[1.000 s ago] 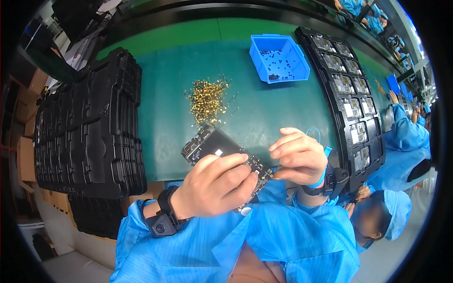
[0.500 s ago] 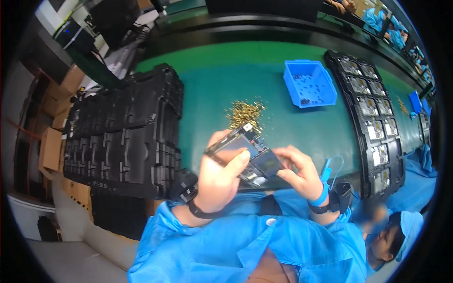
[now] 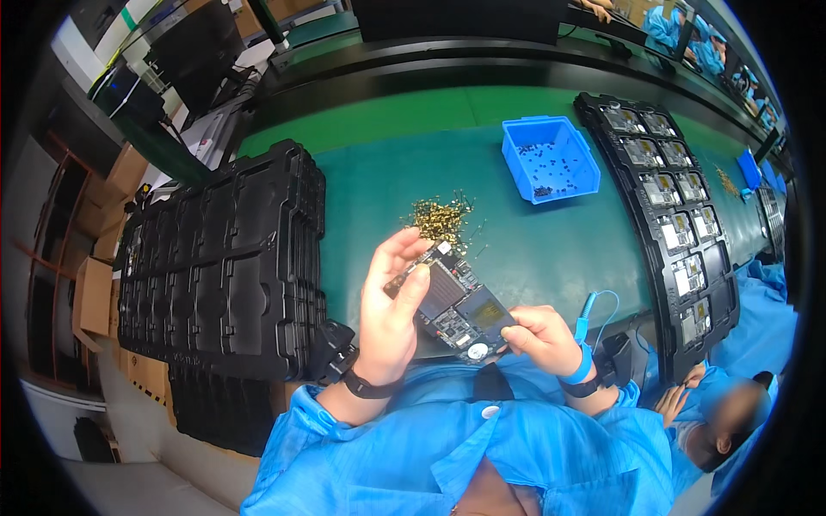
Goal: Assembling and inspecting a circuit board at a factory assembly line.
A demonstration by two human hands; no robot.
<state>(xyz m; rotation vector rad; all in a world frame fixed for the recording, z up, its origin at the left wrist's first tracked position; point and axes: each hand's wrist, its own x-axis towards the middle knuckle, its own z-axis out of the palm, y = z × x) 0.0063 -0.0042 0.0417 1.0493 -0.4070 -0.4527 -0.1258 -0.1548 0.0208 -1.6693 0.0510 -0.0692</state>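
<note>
A dark circuit board [image 3: 454,303], with a round silver coin-shaped part at its near end, is held tilted between both hands above the near edge of the green mat. My left hand [image 3: 391,301] grips its left end, thumb on top and fingers behind. At the right end, my right hand [image 3: 544,340] pinches the edge between thumb and fingers. Just beyond the board lies a loose heap of small gold-coloured pins or screws [image 3: 440,219]. A blue wrist strap [image 3: 582,365] with a coiled cord circles my right wrist.
A blue bin [image 3: 551,163] with small dark pieces stands on the green mat [image 3: 396,172]. To its right lies a black tray [image 3: 641,193] of circuit boards. Stacked black trays [image 3: 215,267] fill the left side. A co-worker [image 3: 718,413] sits at the lower right.
The board has turned so its component side shows more fully. My left fingers have spread along its far edge, while my right hand has closed in on its corner. The view has shifted slightly.
</note>
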